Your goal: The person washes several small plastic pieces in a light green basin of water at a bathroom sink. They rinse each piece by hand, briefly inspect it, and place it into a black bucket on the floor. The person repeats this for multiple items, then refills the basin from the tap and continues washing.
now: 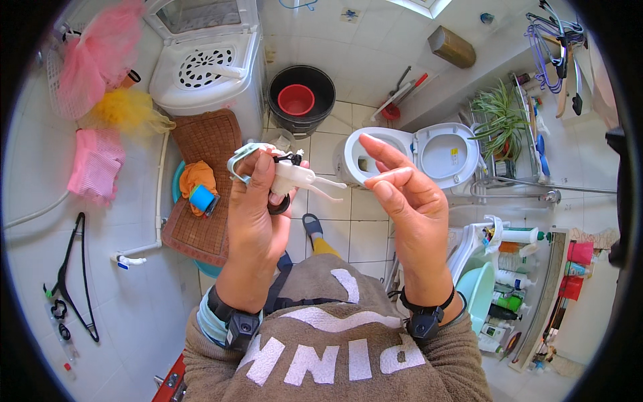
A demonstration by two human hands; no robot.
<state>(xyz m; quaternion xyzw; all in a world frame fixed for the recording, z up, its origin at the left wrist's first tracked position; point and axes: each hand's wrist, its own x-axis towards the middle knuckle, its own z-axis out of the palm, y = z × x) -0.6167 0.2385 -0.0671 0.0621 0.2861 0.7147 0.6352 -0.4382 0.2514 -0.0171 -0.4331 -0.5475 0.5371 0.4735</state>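
My left hand [255,216] holds a small bundle between thumb and fingers. In it is a white plastic piece [299,174] with two thin prongs pointing right. A pale green curved plastic clip [240,160] sticks out on the left of the thumb. A black cord or band [290,159] lies across the top, and a dark ring-shaped item [279,206] hangs below. Exactly what these small items are, I cannot tell. My right hand [419,198] is raised to the right of the bundle, fingers apart, with nothing visible in it.
Beyond my hands stand a toilet [355,176] with its lid up, a black bucket [321,123] holding a red basin [296,99], and a white washing machine [166,95]. A brown woven mat [193,241] lies at left. Bottles [512,279] and a green basin [474,289] are at right.
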